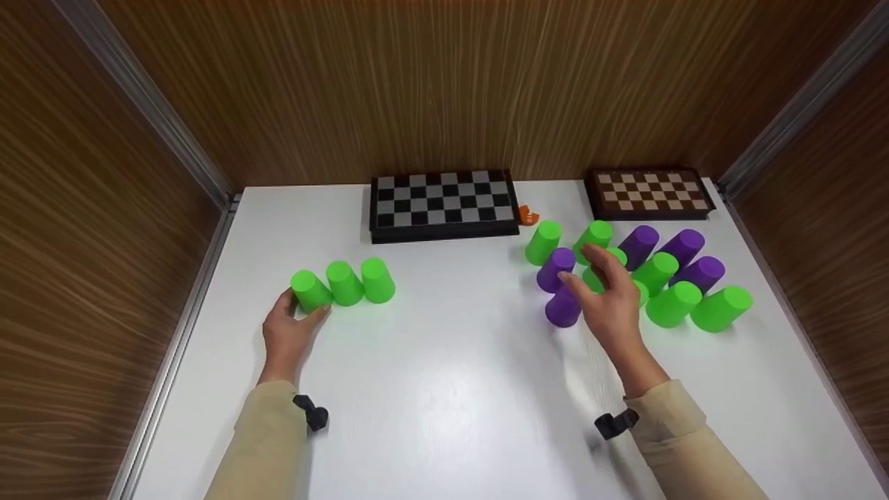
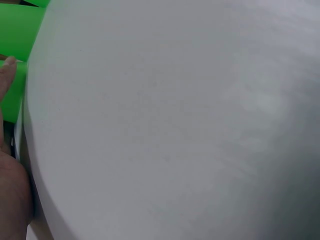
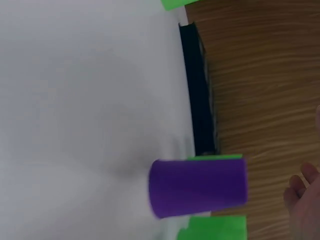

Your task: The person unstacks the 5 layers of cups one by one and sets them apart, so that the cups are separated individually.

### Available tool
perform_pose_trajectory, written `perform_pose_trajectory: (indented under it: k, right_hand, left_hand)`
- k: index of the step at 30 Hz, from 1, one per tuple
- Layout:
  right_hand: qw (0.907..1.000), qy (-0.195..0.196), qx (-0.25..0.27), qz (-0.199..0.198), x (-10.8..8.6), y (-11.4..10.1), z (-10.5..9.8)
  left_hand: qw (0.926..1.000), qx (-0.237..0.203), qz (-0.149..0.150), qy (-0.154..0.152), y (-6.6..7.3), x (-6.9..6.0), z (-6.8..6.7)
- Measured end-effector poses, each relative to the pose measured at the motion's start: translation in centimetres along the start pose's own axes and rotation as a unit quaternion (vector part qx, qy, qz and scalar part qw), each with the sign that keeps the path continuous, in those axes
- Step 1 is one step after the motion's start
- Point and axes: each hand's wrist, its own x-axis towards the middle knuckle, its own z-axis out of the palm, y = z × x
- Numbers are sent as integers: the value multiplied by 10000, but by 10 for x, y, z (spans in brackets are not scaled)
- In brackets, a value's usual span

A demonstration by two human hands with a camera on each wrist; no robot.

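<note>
In the head view, my left hand grips the leftmost of three upside-down green cups standing in a short row, thumb on one side and fingers on the other. This green cup stands beside the middle green cup and the right-hand one. My right hand hovers over a group of green and purple cups, thumb and fingers apart, holding nothing. Nearest its thumb are a front purple cup and another purple cup. The right wrist view shows a purple cup apart from the fingers.
Several more cups, such as a green one, stand at the right, partly hidden by my hand. A black-and-grey checkered board lies at the back, an orange piece beside it. Another brown checkered board lies back right. Wood-patterned walls enclose the white table.
</note>
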Motion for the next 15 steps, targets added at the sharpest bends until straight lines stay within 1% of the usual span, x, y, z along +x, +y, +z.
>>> perform_pose_trajectory:
  k: [4,8,11,15]
  right_hand:
    - [9989,-175,171,-412,11,-16,22]
    - [9970,-472,108,-598,21,-31,52]
    - [9939,-882,58,-658,27,-41,80]
    - [9860,-1526,-59,-671,32,-47,121]
  left_hand:
    - [9999,-21,94,44,-1,1,0]
    - [9999,24,88,60,-1,3,-1]
    - [10000,-39,43,66,-1,3,-1]
    - [10000,-59,-47,41,-3,2,0]
